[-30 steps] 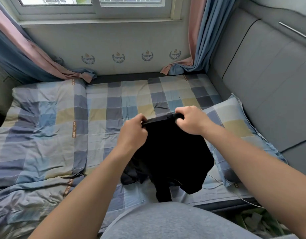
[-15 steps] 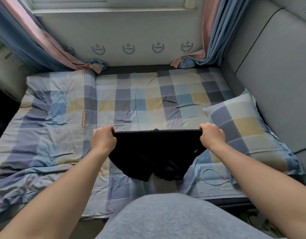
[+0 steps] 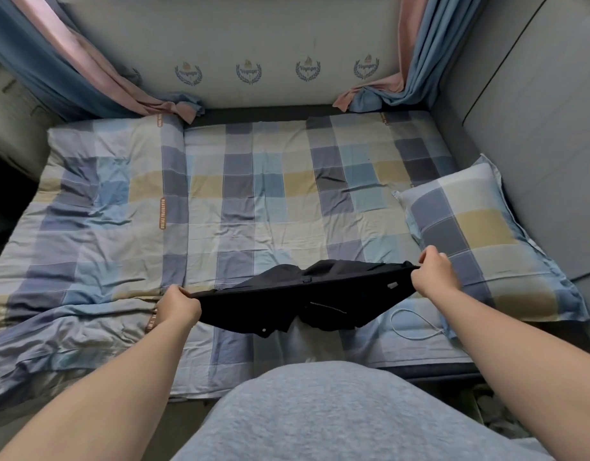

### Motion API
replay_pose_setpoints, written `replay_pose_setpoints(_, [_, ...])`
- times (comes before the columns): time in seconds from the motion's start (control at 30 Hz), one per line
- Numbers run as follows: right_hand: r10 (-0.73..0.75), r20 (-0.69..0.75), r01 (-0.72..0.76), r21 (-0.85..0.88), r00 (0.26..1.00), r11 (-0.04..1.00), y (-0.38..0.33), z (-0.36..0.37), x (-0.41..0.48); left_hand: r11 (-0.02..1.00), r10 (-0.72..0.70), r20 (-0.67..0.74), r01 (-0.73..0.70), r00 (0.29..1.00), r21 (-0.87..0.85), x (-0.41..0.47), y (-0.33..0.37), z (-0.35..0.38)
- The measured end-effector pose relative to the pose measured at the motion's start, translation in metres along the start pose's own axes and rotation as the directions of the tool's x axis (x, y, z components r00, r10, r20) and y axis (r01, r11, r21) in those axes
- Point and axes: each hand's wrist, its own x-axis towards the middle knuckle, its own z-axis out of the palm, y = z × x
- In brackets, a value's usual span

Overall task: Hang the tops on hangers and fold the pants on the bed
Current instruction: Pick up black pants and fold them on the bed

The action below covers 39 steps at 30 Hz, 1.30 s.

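Note:
Black pants [image 3: 293,301] with a zip and snap buttons are stretched wide just above the near part of the checked bed [image 3: 253,201]. My left hand [image 3: 177,306] grips one end of the waistband and my right hand [image 3: 433,272] grips the other end. The cloth hangs and billows between them, lower parts drooping toward the sheet. No hangers or tops are in view.
A checked pillow [image 3: 480,241] lies at the right by the grey padded headboard [image 3: 536,128]. A thin white cable [image 3: 416,324] loops on the sheet under my right forearm. A rumpled quilt [image 3: 87,227] covers the left side. Curtains [image 3: 70,68] hang at both far corners.
My hands have moved apart, pulling the waistband from bunched to stretched wide, then lowered the pants toward the sheet. The cloth now billows forward, and the view has tilted down.

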Motion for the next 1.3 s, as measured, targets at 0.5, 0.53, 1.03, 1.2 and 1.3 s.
replay_pose_setpoints(0.5, [0.007, 0.610, -0.483, 0.620, 0.792, 0.618, 0.020, 0.006, -0.020, 0.640, -0.114, 0.712, 0.599, 0.693, -0.481, -0.015, -0.017, -0.008])
replay_pose_setpoints(0.53, [0.004, 0.610, -0.494, 0.637, 0.792, 0.591, 0.019, 0.006, -0.021, 0.603, -0.111, 0.715, 0.619, 0.691, -0.504, -0.015, -0.016, -0.008])
replay_pose_setpoints(1.03, [-0.228, 0.493, -0.265, 0.737, 0.839, 0.622, -0.011, -0.012, -0.011, 0.315, 0.209, 0.655, 0.584, 0.726, -0.748, 0.001, 0.018, -0.022])
replay_pose_setpoints(1.2, [-0.136, 0.191, 0.014, 0.532, 0.972, 0.847, -0.024, -0.016, 0.003, 0.703, 0.103, 0.332, 0.168, 0.938, -0.691, -0.005, 0.040, -0.019])
replay_pose_setpoints(1.3, [-0.124, 0.006, 0.109, 0.427, 0.992, 0.897, -0.030, -0.025, 0.013, 0.753, 0.123, 0.148, 0.005, 0.981, -0.658, -0.009, 0.054, -0.021])
